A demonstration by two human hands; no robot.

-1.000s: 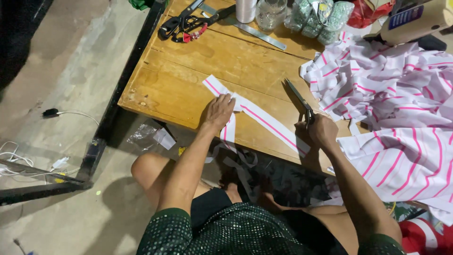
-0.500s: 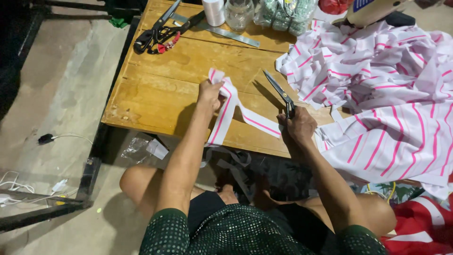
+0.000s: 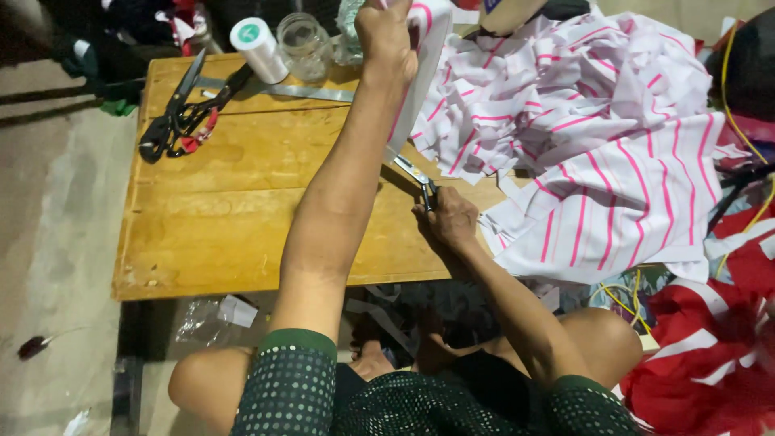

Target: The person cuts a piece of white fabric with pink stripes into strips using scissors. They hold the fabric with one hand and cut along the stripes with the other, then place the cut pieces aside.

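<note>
Left hand [image 3: 386, 32] grips the long white pink-striped cloth strip [image 3: 420, 60], now lifted off the wooden surface [image 3: 242, 210]; right hand [image 3: 452, 220] clenches silver scissors [image 3: 413, 176] just below it, cutting apparently done

The low yellow-brown wooden table [image 3: 218, 218] has smooth boards with a soft shine and some scuffs. At 12 o'clock the left hand [image 3: 386, 32] lifts a white cloth strip with pink stripes [image 3: 420, 56], soft and matt. The heap of white and pink striped cloth [image 3: 597, 153] at 2 o'clock looks crumpled. The right hand [image 3: 450, 218] grips small shiny metal scissors [image 3: 413, 173]. At 10 o'clock lie big dark metal shears [image 3: 182, 109], beside a glossy white thread spool [image 3: 257, 48] and a clear glass jar [image 3: 305, 44].
</note>
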